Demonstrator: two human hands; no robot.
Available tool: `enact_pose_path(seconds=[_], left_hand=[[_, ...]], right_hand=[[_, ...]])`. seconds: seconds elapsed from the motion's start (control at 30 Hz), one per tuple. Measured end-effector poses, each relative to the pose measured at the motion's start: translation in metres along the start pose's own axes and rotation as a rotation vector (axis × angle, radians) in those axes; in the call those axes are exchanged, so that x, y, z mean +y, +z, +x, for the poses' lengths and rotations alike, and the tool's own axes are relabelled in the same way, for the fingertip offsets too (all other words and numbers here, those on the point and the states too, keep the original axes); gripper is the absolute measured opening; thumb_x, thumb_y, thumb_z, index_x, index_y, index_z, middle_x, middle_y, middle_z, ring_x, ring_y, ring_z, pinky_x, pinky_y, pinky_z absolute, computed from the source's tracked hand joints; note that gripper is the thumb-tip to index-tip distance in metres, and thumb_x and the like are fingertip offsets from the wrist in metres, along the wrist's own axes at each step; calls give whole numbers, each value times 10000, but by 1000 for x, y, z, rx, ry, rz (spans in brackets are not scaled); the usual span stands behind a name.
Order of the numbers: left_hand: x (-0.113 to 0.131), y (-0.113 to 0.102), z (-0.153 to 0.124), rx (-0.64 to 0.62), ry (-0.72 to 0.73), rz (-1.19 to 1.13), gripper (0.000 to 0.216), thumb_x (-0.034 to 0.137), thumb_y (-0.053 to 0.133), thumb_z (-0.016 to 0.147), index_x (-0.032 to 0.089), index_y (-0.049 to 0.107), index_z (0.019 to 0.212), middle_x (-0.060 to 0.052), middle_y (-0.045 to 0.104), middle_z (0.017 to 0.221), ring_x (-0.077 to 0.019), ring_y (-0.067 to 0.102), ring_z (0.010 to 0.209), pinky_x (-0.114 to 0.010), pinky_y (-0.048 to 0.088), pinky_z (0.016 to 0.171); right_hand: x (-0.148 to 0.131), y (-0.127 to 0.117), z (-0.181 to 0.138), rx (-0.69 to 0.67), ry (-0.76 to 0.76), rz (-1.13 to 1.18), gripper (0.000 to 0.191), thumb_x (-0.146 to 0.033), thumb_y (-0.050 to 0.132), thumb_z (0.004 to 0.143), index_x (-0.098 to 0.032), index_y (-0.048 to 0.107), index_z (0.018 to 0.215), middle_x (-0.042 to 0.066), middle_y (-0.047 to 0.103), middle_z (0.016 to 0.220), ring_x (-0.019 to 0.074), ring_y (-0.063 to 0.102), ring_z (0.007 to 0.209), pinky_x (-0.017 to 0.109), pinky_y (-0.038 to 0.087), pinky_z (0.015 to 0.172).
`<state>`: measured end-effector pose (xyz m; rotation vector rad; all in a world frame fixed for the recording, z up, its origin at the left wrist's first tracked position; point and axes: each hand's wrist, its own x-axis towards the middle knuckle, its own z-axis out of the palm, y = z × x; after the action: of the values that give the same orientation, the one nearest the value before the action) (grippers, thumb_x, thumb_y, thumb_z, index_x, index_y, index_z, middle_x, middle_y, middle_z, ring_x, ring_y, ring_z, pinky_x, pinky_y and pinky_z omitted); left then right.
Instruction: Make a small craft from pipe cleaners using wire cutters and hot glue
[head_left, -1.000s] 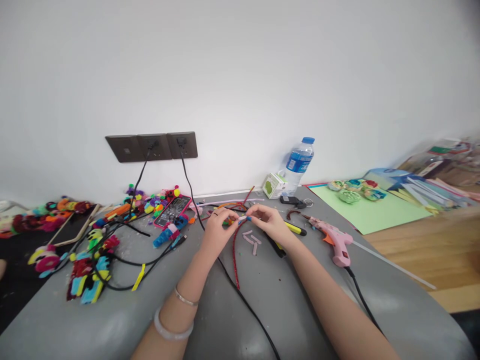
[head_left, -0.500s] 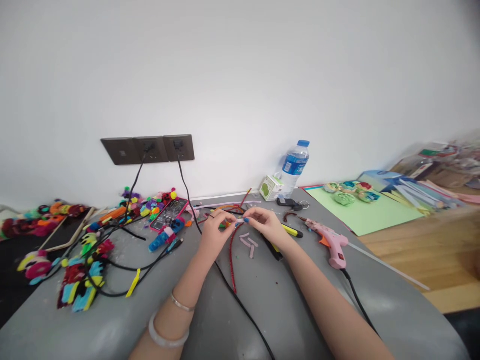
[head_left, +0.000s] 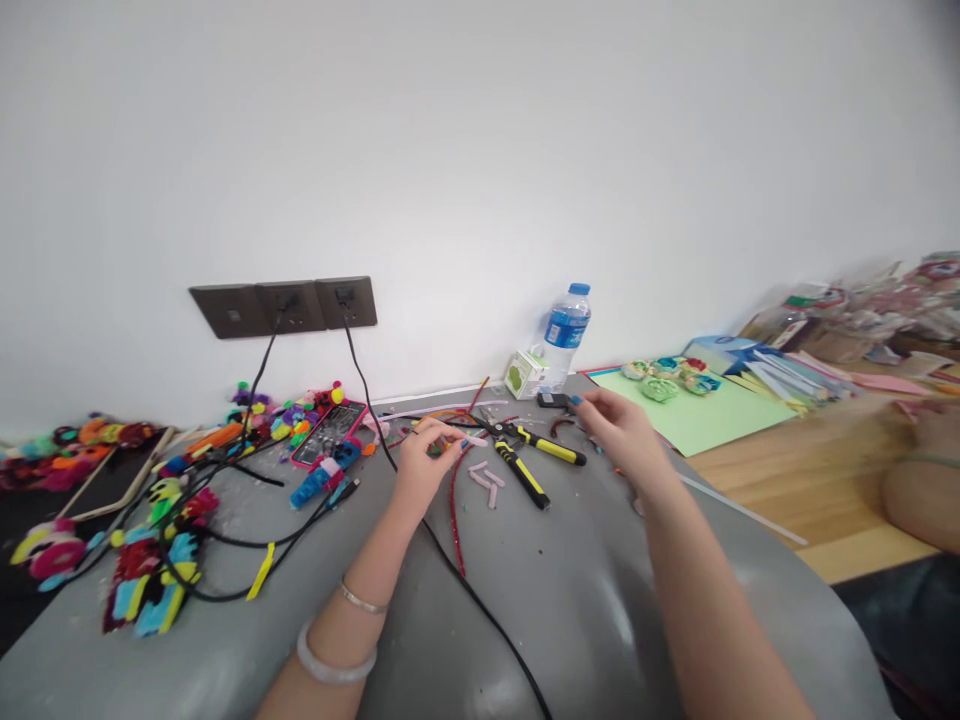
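Observation:
My left hand (head_left: pixel 429 462) pinches a short pale pink pipe cleaner piece (head_left: pixel 474 441) between thumb and fingertips. To the right, my right hand (head_left: pixel 621 435) hovers with its fingers apart and nothing visible in them. A pink glue gun (head_left: pixel 638 507) lies under it, mostly covered by the hand and forearm. Between the hands are black-and-yellow pliers (head_left: pixel 523 474) with spread handles. Several more pale pink pieces (head_left: pixel 493 494) lie loose on the grey table (head_left: pixel 570 600). Near my left hand, a red glittery pipe cleaner (head_left: pixel 454 520) runs toward me.
A water bottle (head_left: pixel 566 338) and a small box (head_left: pixel 526 374) stand by the wall. Colourful fuzzy crafts (head_left: pixel 154 580), a phone (head_left: pixel 328 432) and black cables (head_left: pixel 480 605) occupy the left. Green paper (head_left: pixel 705 430) bears fabric-like flowers at right. Another person's arm (head_left: pixel 922 490) shows at the far right.
My right hand has let go of the pale pink piece and moved right, over the glue gun. My left hand keeps the piece. The pliers are now uncovered, and the view has turned slightly right.

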<state>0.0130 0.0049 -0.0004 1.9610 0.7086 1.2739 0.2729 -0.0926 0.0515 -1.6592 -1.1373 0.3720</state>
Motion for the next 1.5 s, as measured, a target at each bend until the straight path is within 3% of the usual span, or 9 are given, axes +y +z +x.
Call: enact_pose_path(seconds=[0.07, 0.2, 0.33, 0.5, 0.73, 0.87, 1.07, 1.23, 1.5], left_hand=[[0, 1, 1, 3, -2, -9, 112, 110, 634, 788, 190, 708, 814, -25, 655, 803, -144, 580, 714, -252, 454, 634], [1, 3, 1, -9, 16, -17, 101, 113, 638, 775, 189, 701, 801, -23, 649, 796, -135, 549, 678, -248, 442, 620], [0, 4, 0, -33, 36, -19, 73, 144, 635, 786, 188, 693, 778, -21, 642, 762, -139, 545, 674, -247, 425, 604], [-5, 5, -1, -29, -15, -35, 64, 173, 644, 783, 187, 706, 777, -21, 641, 758, -138, 543, 666, -246, 402, 588], [-9, 9, -1, -23, -63, -79, 67, 211, 660, 779, 189, 723, 781, -21, 649, 755, -128, 526, 643, -242, 388, 576], [-8, 11, -2, -31, -72, -96, 73, 234, 671, 776, 188, 728, 779, -24, 658, 762, -121, 517, 624, -235, 381, 559], [-6, 10, -2, -17, -79, -106, 80, 225, 657, 777, 180, 721, 794, -28, 657, 771, -125, 533, 647, -232, 384, 567], [-6, 8, -3, 5, -88, -95, 74, 233, 668, 776, 179, 715, 792, -27, 656, 773, -127, 539, 647, -233, 392, 566], [-4, 5, -2, 73, -134, -94, 71, 213, 647, 790, 176, 708, 783, -23, 652, 772, -126, 554, 641, -239, 395, 575]], right_hand=[[10, -33, -15, 57, 111, -249, 315, -494, 559, 784, -194, 591, 691, 1, 562, 555, 153, 506, 530, 270, 361, 519], [39, -73, -45, -58, 415, -590, 375, -500, 544, 777, -203, 596, 555, 44, 597, 524, 207, 565, 542, 296, 366, 515], [62, -68, -57, -138, 493, -632, 375, -539, 584, 750, -214, 667, 583, 82, 706, 665, 254, 652, 646, 313, 419, 569], [70, -56, -50, -132, 461, -695, 364, -490, 604, 722, -219, 602, 479, 72, 653, 537, 251, 623, 577, 311, 384, 540], [71, -56, -70, 152, 522, -44, 330, -505, 653, 629, -176, 640, 655, 70, 688, 623, 200, 601, 563, 292, 438, 535], [63, -36, -95, 262, 468, 211, 360, -470, 720, 598, -169, 634, 777, 3, 602, 568, 123, 482, 461, 238, 362, 432], [30, 18, -117, 220, 356, 519, 278, -451, 658, 749, -186, 594, 803, 50, 675, 696, 161, 602, 576, 269, 483, 536], [15, 53, -119, 138, 237, 539, 218, -407, 637, 802, -198, 596, 849, -52, 496, 462, 104, 390, 400, 232, 323, 406], [15, 76, -120, -129, 190, 677, 458, -514, 618, 841, -150, 619, 1118, -19, 563, 586, 121, 461, 474, 251, 371, 466]])
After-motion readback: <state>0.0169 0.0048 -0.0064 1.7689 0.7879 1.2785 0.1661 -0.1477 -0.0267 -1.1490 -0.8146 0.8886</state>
